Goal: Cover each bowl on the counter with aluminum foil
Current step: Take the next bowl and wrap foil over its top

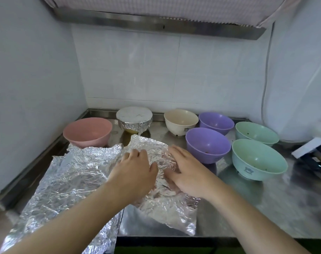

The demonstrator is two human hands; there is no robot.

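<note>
A crumpled foil sheet (163,202) lies humped at the middle of the steel counter (265,204). My left hand (135,171) and my right hand (187,173) both press down on its hump, palms down, side by side. What is under the foil is hidden. A second, larger foil sheet (70,180) sprawls to the left and hangs over the front edge. At the back stands a bowl covered with foil (134,117). Uncovered bowls: pink (87,131), cream (180,121), two purple (216,122) (208,144) and two green (256,132) (258,159).
White tiled walls close in the counter at the left and back. A range hood (156,22) hangs overhead. Dark utensils and a white box (313,154) lie at the far right, and a cable (265,85) runs down the right wall.
</note>
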